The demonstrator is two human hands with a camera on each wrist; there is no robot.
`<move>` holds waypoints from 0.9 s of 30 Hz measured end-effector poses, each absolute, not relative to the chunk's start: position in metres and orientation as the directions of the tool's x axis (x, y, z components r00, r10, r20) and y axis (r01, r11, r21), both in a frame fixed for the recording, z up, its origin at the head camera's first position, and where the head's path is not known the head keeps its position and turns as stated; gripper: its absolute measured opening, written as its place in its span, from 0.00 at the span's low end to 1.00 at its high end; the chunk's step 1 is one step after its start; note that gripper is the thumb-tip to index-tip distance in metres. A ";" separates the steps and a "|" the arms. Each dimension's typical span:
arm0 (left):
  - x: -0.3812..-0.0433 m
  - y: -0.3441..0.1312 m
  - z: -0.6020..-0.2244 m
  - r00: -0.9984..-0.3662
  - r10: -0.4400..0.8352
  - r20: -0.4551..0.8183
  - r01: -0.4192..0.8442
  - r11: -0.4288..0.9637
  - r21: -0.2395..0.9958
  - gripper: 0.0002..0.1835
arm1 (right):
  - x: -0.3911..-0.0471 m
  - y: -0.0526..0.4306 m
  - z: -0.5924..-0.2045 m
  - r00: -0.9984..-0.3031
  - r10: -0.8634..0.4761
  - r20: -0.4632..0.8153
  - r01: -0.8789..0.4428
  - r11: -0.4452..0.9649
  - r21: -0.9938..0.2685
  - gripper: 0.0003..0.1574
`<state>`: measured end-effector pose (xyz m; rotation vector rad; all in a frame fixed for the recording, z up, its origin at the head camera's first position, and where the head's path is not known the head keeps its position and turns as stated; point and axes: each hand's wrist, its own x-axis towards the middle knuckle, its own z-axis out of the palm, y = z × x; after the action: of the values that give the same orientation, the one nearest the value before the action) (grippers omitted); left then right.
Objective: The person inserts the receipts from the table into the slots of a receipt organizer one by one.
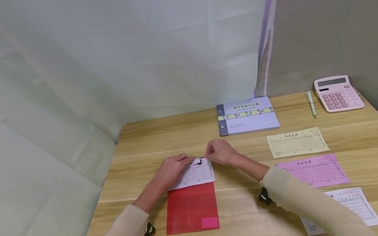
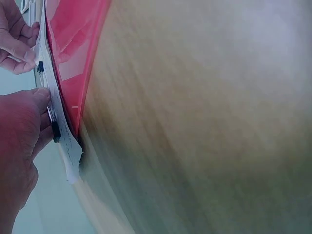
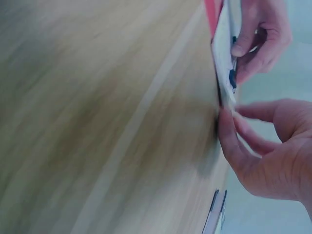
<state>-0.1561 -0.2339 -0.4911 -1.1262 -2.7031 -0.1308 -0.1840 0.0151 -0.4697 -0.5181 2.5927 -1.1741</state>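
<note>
A red translucent clipboard (image 1: 191,209) lies on the table with a white printed form (image 1: 196,176) across its top end. My left hand (image 1: 172,172) pinches the metal clip (image 1: 199,161) at that end, thumb on it and fingers behind, as the left wrist view shows. Small black tips (image 2: 55,132) of the clip lie against the paper. At the form's upper right corner, my right hand (image 1: 220,152) pinches the paper's edge between thumb and fingers (image 3: 228,129). Whether it also touches the board is hard to tell.
Yellow (image 1: 298,142), pink (image 1: 314,171) and white (image 1: 356,207) forms lie in a column on the right, the white one partly under my right sleeve. Farther back are a blue-grey ledger book (image 1: 248,122), a green pen (image 1: 311,104) and a pink calculator (image 1: 339,94). Curtains hang behind the table.
</note>
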 end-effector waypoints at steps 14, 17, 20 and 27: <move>-0.156 -0.234 -0.494 -0.687 0.691 0.223 0.709 0.705 -0.002 0.18 | -0.176 0.018 -0.463 -0.879 -0.409 -0.246 -0.001 0.518 -0.855 0.11; -0.156 -0.234 -0.494 -0.683 0.695 0.223 0.713 0.701 -0.003 0.18 | -0.173 0.016 -0.467 -0.880 -0.393 -0.266 0.036 0.502 -0.864 0.10; -0.156 -0.234 -0.494 -0.680 0.698 0.224 0.715 0.699 -0.008 0.18 | -0.170 0.014 -0.471 -0.886 -0.375 -0.273 0.068 0.477 -0.876 0.12; -0.156 -0.234 -0.494 -0.685 0.694 0.220 0.711 0.704 -0.006 0.19 | -0.169 0.012 -0.475 -0.895 -0.353 -0.273 0.112 0.415 -0.903 0.13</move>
<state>-0.1562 -0.2340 -0.4944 -1.1299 -2.7056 -0.1170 -0.1686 0.0115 -0.4747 -0.2055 2.2506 -1.4845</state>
